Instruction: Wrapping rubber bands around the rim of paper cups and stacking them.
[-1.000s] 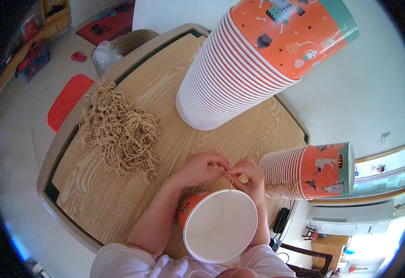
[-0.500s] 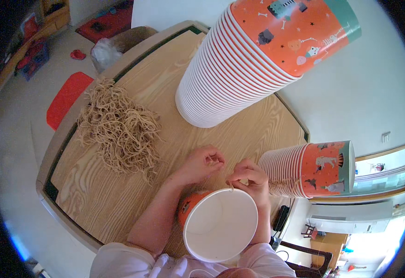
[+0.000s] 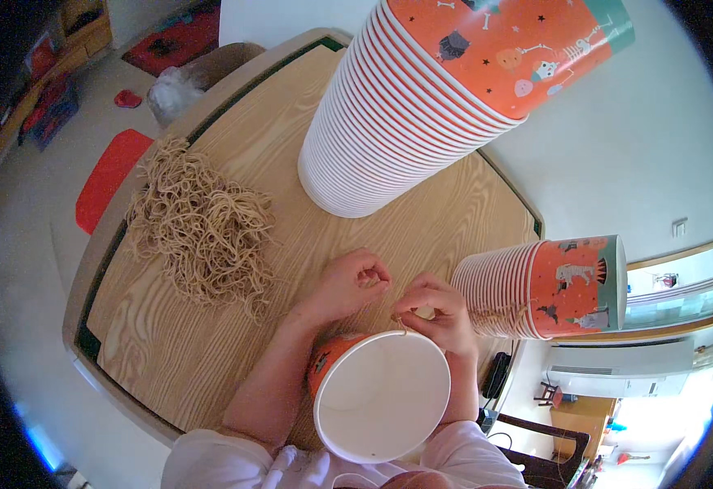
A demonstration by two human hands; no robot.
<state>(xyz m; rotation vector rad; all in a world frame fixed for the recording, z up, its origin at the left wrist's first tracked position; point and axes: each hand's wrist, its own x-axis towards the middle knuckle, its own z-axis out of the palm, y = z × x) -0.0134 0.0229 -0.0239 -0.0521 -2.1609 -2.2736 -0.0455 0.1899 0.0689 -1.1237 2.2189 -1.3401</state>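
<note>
A paper bucket (image 3: 385, 399), white inside with an orange printed outside, is tipped with its mouth toward me, between my forearms and close to my chest. My right hand (image 3: 438, 314) is just beyond its rim, thumb and finger pinched on a short piece of tan twine (image 3: 404, 327) that reaches the rim. To its left, my left hand (image 3: 355, 281) is closed with fingertips together; whatever is between them is too small to make out. A loose, tangled heap of tan twine (image 3: 202, 224) lies on the table at the left.
A tall stack of nested paper buckets (image 3: 397, 122) rises at the far side of the wooden table (image 3: 169, 359). A shorter stack (image 3: 495, 289), with twine on its near side, stands by my right hand. Past the table's left edge is a red stool (image 3: 112, 179).
The view has shifted slightly. Both hands keep their pinched poses, and the bucket stays almost in the same place between my forearms.
</note>
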